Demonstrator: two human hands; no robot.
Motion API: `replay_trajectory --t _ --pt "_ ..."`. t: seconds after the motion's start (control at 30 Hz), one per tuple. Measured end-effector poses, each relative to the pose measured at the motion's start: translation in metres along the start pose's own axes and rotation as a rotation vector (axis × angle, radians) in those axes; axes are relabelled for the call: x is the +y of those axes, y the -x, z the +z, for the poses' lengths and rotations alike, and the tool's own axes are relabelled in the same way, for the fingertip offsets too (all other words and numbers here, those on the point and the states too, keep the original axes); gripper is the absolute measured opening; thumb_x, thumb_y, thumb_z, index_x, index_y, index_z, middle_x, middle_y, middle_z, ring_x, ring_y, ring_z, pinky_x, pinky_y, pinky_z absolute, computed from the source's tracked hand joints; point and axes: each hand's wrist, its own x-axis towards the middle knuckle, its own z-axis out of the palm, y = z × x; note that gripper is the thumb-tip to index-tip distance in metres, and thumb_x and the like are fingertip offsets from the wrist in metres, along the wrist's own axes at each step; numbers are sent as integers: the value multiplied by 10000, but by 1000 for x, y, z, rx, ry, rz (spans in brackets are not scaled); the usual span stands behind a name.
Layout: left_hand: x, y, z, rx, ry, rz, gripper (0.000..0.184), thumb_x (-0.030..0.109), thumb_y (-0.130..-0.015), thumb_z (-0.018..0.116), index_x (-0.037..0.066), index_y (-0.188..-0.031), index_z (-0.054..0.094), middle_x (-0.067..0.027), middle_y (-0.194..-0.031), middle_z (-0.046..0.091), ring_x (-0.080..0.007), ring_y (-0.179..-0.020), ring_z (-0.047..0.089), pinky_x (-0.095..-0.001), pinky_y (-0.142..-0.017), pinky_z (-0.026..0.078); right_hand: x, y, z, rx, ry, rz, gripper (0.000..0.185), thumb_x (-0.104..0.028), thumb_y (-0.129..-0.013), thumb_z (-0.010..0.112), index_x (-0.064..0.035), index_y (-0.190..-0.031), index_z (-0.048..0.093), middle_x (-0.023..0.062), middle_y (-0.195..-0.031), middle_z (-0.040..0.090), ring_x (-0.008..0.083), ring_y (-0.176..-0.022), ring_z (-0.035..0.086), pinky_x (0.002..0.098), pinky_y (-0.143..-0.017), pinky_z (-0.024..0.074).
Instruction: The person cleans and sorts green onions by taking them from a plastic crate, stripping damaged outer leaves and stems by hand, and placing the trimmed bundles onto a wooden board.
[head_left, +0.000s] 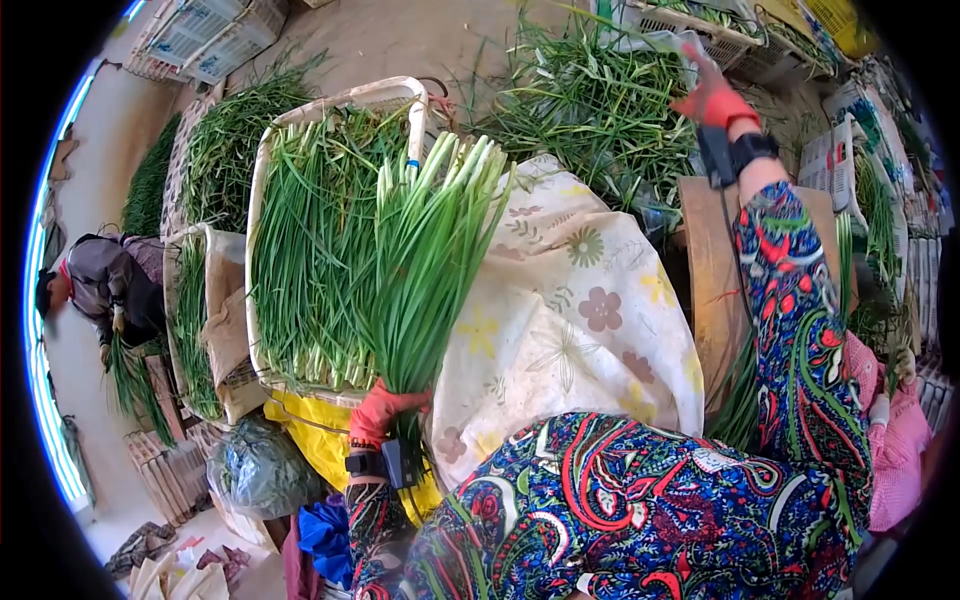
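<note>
Chive bunch (425, 270), long and green with pale stem ends toward the top of the view, stands in the red-gloved left hand (386, 412), whose fingers are clamped around the leaves near the lower end. It overlaps the right side of a white basket (253, 250) filled with more chives (315, 235), and lies just beside a flower-printed cloth (580, 300) spread over the person's lap. The red-gloved right hand (718, 100) is stretched well away from the bunch, at the edge of a heap of loose leaves (600, 110); its thumb and fingers look apart, though blurred, and I cannot tell whether they touch any leaf. Each wrist carries a black strap with a small box. Near the right forearm is a brown board (712, 290). Below the basket are a yellow sheet (325, 440) and a clear plastic bag (262, 470) of greens, with blue plastic (325, 540) near them. Farther left, a co-worker in a dark jacket (105, 275) holds another handful of greens (135, 390); pink checked fabric (900, 460) shows at the far right.
</note>
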Motion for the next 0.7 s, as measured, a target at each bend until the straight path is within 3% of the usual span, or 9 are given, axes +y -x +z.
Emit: replay_trajectory --t 0.03,0.07,0.13,0.2,0.27,0.37,0.5,0.7 --pt "3 2 4 8 22 16 186 38 -671 692 3 -831 602 -53 -684 609 -151 -605 573 -264 -601 444 -10 1 24 -148 -585 234 726 -355 -698 695 -162 -1302 341 122 -973 551 213 -794 564 299 -682 474" --pt "5 3 6 4 29 31 192 30 -671 690 3 -838 600 -52 -689 608 -152 -606 572 -265 -597 444 -28 5 45 -159 -1128 554 663 -405 -739 638 -170 -1297 367 112 -1077 557 215 -848 585 314 -734 462" --pt "5 5 7 -4 36 55 205 14 -671 686 3 -854 595 -50 -700 606 -154 -607 571 -268 -588 445 -110 39 66 -526 -1081 380 495 -486 -782 533 -140 -1136 537 59 -958 618 170 -818 604 279 -696 438" --pt "5 4 12 41 40 55 223 -6 -669 682 8 -871 590 -47 -712 603 -156 -608 570 -272 -582 446 -181 80 77 -737 -996 332 494 -517 -760 554 -78 -977 618 51 -848 618 133 -726 587 259 -660 438" --pt "7 6 18 67 56 66 240 -26 -665 677 14 -884 587 -44 -724 602 -156 -612 570 -273 -577 447 -219 102 93 -790 -1013 321 458 -459 -776 565 -39 -947 626 67 -860 618 142 -729 585 269 -653 449" --pt "10 13 24 82 137 74 274 -58 -651 674 18 -898 583 -42 -748 604 -151 -632 570 -272 -577 448 -235 102 124 -669 -1084 231 381 -318 -795 555 56 -822 622 109 -745 626 162 -637 591 286 -629 473" --pt "4 12 19 83 116 76 289 -70 -653 662 16 -914 577 -46 -757 605 -151 -634 570 -273 -579 451 -234 96 130 -772 -907 249 341 -259 -825 481 45 -748 615 106 -653 623 181 -575 600 283 -582 472" --pt "3 8 14 26 125 92 287 -64 -660 652 14 -925 575 -40 -757 604 -150 -628 568 -274 -582 454 -234 102 102 -825 -784 235 344 -238 -827 457 59 -726 599 117 -646 621 193 -570 603 292 -570 475"
